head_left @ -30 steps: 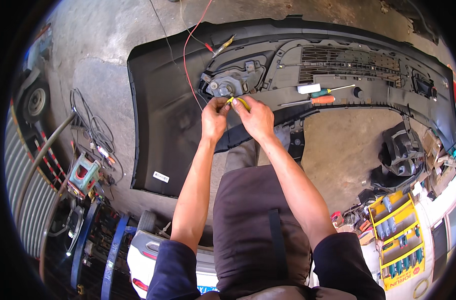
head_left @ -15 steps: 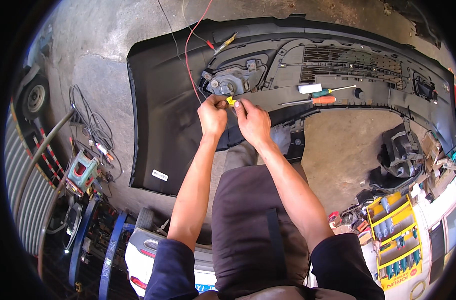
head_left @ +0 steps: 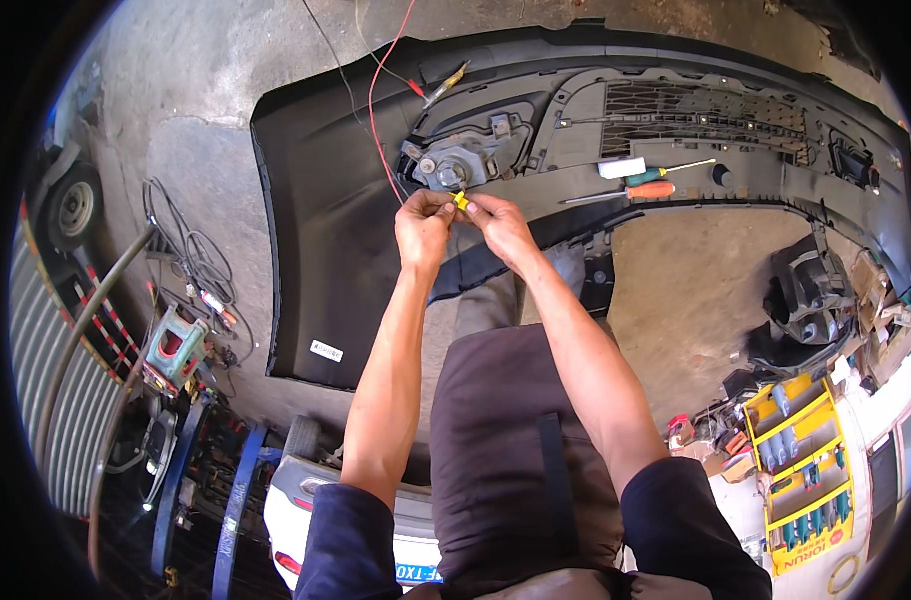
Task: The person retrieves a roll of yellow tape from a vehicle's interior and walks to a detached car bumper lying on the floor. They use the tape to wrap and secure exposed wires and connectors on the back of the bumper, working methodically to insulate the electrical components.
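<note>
Between my fingertips is a small yellow piece (head_left: 461,201), its exact kind too small to make out. My left hand (head_left: 424,232) pinches it from the left, thumb and fingers closed. From the right, my right hand (head_left: 503,228) closes thumb and forefinger on it. Just beyond lies a grey round lamp unit (head_left: 459,160) mounted in the black car bumper (head_left: 325,210), which rests inner side up. A red wire (head_left: 379,130) runs down to near my left hand. Its far stretch passes a clip (head_left: 445,86) with a red end.
On the bumper, right of my hands, lie an orange-handled screwdriver (head_left: 651,190), a green-handled screwdriver (head_left: 647,180) and a white block (head_left: 621,168). A yellow tool rack (head_left: 797,467) stands lower right. Cables (head_left: 190,240) and a teal-and-red device (head_left: 175,348) are at left; a white car (head_left: 310,500) is behind.
My right hand's fingers have shifted around the yellow piece, exposing it differently. My left hand keeps its pinch. The whole view has swung slightly.
</note>
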